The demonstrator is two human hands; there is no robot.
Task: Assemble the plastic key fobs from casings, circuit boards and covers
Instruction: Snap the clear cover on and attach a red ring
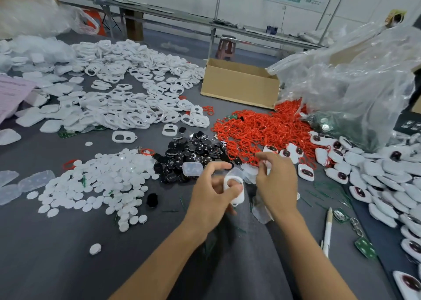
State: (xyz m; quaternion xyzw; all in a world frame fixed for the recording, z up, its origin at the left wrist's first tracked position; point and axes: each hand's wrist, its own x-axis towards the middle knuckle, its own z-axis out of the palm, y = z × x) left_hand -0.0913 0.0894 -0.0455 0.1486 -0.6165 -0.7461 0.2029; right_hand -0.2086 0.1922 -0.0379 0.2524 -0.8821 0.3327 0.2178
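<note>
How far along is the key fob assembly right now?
Done: many finished fobs are piled at the right. In hand: the left hand grips one white casing; the right hand hovers beside it, its hold unclear. To do: large heaps of empty casings, white discs, black inserts and red loops lie unused.

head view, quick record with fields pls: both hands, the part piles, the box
left hand: grips a white casing
right hand: fingers curled just right of the casing; a grip is unclear
white casings pile: far left of the table
white discs: near left
black covers: centre, beyond the hands
red loops: right of centre, in front of the cardboard box
finished fobs: along the right edge
</note>
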